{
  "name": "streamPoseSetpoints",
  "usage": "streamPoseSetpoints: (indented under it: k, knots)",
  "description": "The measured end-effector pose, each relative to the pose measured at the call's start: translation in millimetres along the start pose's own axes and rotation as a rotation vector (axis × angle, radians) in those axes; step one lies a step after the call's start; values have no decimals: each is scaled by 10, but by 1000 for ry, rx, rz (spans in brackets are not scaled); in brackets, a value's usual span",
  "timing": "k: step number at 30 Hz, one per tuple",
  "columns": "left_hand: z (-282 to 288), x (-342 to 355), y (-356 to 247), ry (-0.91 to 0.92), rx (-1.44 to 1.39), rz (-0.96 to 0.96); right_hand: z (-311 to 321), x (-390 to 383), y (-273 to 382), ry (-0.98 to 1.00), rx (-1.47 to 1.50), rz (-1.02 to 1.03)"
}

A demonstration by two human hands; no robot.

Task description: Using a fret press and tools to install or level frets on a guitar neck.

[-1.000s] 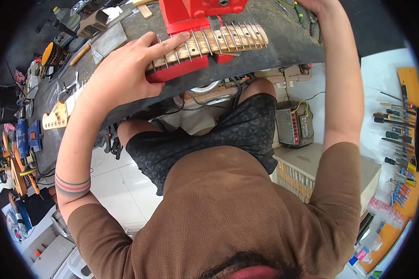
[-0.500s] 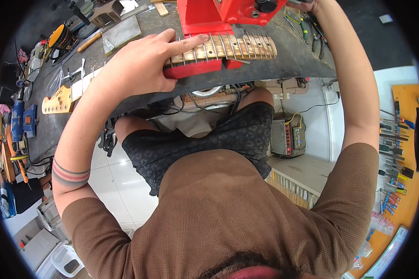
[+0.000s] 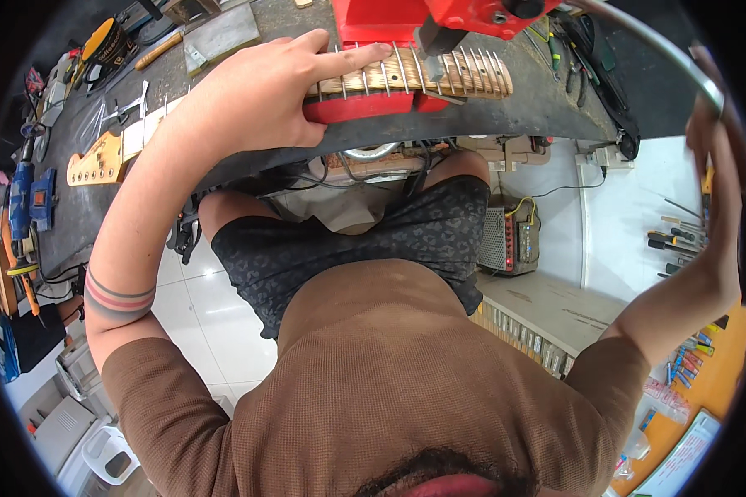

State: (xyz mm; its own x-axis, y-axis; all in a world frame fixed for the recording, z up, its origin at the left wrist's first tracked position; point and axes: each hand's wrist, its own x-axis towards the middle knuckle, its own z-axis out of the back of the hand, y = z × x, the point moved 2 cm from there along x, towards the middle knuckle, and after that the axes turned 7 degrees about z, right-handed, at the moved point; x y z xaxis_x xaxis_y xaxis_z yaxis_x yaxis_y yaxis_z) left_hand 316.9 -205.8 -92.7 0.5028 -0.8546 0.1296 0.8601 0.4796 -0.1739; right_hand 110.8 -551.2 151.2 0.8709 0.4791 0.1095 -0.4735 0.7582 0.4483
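A guitar neck [image 3: 406, 73] with metal frets across its wooden fretboard lies on the red base [image 3: 365, 108] of a red press [image 3: 373, 18]. My left hand [image 3: 265, 95] grips it, index finger laid along the fretboard and thumb at the near side. The press's grey ram [image 3: 436, 65] is down at the frets, right of that fingertip. Far right, my right hand [image 3: 715, 137], slightly blurred, is closed around the metal lever [image 3: 663, 37]. Left of my forearm shows a pale headstock [image 3: 95, 170] with holes; my arm hides whether it joins the neck.
Pliers [image 3: 554, 54] and other tools lie on the dark bench right of the press. A flat grey block [image 3: 220, 40], a wooden-handled tool [image 3: 159, 51] and a yellow-and-black cup [image 3: 106, 41] stand at the left. A blue rotary tool [image 3: 21, 195] is further left.
My right hand has swung the lever out to the right and down toward me. The ram has come down onto the fretboard. My left hand keeps its hold on the neck.
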Motion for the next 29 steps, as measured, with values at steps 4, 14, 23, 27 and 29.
streamPoseSetpoints:
  k: [4,14,23,27,29]
  knots:
    - [-40,3,0,-36,4,-27,-965,-380,12,-298,144,-569]
    - [-4,-18,-44,-12,-9,-9,-2062,-248,-65,-362,622,-615]
    - [-51,-15,-24,-57,-1,-40,-2629,97,-508,-809,631,-663]
    - [-44,-9,-31,-71,-9,-50,-2780,175,-653,-870,627,-628]
    - [-48,3,-27,-73,-18,-53,-2846,209,-710,-913,591,-579]
